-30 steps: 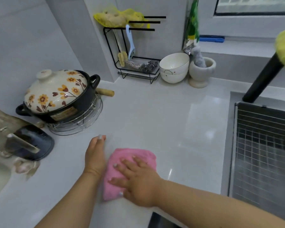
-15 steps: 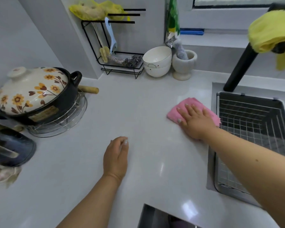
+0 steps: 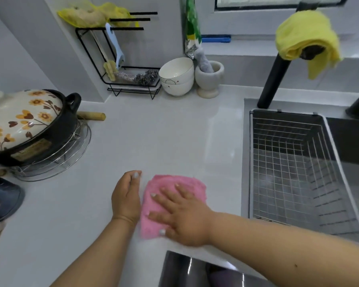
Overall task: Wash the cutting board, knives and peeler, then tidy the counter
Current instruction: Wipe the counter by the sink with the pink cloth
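Half a second ago the cloth [image 3: 170, 201] lay up by the sink [image 3: 247, 141]; now it has swept back across the counter [image 3: 164, 137] to just beside the left hand [image 3: 126, 197], much where it was a second ago, so the wiping runs to and fro. The right hand [image 3: 181, 216] presses flat on the cloth with fingers spread and straight, which spreads the push over the whole pad rather than one corner. The left hand rests on its edge on the counter, fingers loosely together and holding nothing, probably to steady the person's lean. The washing seems done: no board or knife shows, and what looks like a peeler [image 3: 115, 46] hangs on the rack [image 3: 133, 83] at the back wall. The pot [image 3: 29, 129] sits on a wire stand [image 3: 56, 162] at the left, the bowls [image 3: 177, 76] and mortar [image 3: 208, 79] well back, leaving the middle free for the strokes
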Tool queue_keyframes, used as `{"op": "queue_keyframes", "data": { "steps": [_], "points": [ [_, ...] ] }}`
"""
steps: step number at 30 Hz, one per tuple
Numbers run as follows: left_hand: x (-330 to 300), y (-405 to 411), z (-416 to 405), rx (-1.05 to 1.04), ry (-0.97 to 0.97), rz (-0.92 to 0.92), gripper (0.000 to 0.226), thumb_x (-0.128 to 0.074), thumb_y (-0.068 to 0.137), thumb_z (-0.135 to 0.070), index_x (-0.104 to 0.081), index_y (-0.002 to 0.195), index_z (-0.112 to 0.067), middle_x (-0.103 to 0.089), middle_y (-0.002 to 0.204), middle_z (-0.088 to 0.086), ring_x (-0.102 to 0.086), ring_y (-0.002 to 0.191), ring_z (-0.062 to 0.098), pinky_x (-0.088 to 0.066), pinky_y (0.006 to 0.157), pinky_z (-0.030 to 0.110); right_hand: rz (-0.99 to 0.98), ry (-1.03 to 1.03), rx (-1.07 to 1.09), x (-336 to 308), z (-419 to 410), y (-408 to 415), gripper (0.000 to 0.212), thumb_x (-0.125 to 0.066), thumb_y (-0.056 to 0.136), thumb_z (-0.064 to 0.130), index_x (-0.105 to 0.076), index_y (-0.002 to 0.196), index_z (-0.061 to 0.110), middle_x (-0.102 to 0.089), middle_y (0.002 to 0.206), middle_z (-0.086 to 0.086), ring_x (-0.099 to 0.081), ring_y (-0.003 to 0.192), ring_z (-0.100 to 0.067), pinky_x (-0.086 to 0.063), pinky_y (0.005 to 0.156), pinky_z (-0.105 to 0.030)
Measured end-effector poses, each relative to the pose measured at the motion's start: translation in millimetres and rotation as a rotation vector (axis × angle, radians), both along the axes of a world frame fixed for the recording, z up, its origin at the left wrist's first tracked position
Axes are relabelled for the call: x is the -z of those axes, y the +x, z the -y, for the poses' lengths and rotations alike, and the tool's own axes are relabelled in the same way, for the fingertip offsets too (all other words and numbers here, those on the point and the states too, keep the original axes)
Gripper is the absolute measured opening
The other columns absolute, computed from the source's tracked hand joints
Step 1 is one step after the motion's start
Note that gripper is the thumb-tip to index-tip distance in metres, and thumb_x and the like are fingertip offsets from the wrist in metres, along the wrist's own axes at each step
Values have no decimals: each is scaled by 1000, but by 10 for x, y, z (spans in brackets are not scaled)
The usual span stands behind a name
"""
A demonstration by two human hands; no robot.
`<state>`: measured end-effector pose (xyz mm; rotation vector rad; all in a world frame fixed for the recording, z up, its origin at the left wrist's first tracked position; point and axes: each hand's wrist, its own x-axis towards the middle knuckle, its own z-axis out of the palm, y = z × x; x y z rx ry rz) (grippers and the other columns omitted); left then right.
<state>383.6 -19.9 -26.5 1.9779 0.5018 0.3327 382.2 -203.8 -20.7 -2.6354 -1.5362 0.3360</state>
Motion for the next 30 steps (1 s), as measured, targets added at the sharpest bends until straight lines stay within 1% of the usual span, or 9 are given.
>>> {"op": "queue_keyframes", "data": {
  "steps": [2, 4, 8, 12, 14, 17, 19, 23, 30],
  "points": [
    [-43, 58, 36, -64, -102, -7, 39, -42, 93, -45, -67, 98, -14, -66, 101, -3, -59, 102, 18, -39, 86, 27, 121, -50, -43, 31, 271, -147, 51, -27, 91, 55, -51, 134, 43, -44, 147, -4, -37, 138, -29, -24, 109, -56],
    [-104, 122, 110, -127, -168, -16, 35, -42, 101, -33, -67, 100, -8, -65, 101, 0, -58, 100, 19, -36, 83, 24, 145, -97, -65, 33, 545, -195, 48, -29, 92, 58, -49, 134, 46, -45, 147, 0, -42, 136, -24, -30, 108, -53],
    [-172, 230, 419, -31, -102, 23, 48, -42, 79, -58, -63, 93, -17, -61, 89, -7, -55, 89, 14, -40, 80, 29, 112, -151, 62, -52, 899, -18, 53, -34, 88, 59, -47, 137, 42, -48, 144, -1, -47, 132, -24, -37, 104, -51],
    [-187, 453, 823, 130, -100, 44, 52, -38, 76, -61, -63, 88, -17, -59, 84, -9, -53, 78, 5, -40, 74, 16, -4, -202, 306, -159, 1044, 548, 78, -1, 80, 63, -11, 152, 36, -5, 161, -9, -5, 148, -33, -2, 117, -49],
    [-195, 587, 981, 188, -69, 24, 47, -37, 81, -55, -64, 89, -17, -60, 85, -10, -54, 85, 10, -39, 73, 12, -18, -209, 380, -192, 1091, 853, 87, 10, 72, 67, 2, 152, 34, 9, 160, -9, 8, 148, -31, 4, 118, -47],
    [-197, 812, 1141, 255, 15, -19, 36, -35, 93, -48, -62, 90, -23, -56, 82, -20, -47, 92, 4, -32, 101, 20, -22, -241, 423, -210, 1115, 1274, 72, -5, 89, 67, 6, 152, 33, 14, 159, -9, 13, 147, -31, 4, 119, -49],
    [-167, 994, 1189, 281, 80, -52, 39, -33, 102, -35, -67, 102, -16, -58, 95, -22, -47, 107, -1, -11, 118, 24, -26, -234, 460, -211, 1127, 1548, 67, -15, 96, 62, 5, 152, 33, 14, 159, -9, 13, 147, -30, 3, 120, -49],
    [15, 1342, 1200, 353, 237, -116, 53, -23, 102, -41, -57, 135, -15, -51, 143, -3, -34, 140, 7, 4, 115, 16, -36, -220, 527, -215, 1151, 2138, 67, -17, 96, 62, 6, 152, 33, 13, 160, -8, 11, 147, -30, 0, 120, -51],
    [135, 1403, 1184, 354, 431, -55, 79, -9, 85, -60, -62, 130, -22, -51, 143, -5, -38, 137, 6, -2, 114, 15, -74, -224, 660, -191, 1040, 2853, 70, -22, 95, 63, 4, 153, 33, 11, 161, -7, 10, 148, -32, -3, 118, -54]
  ]
}}
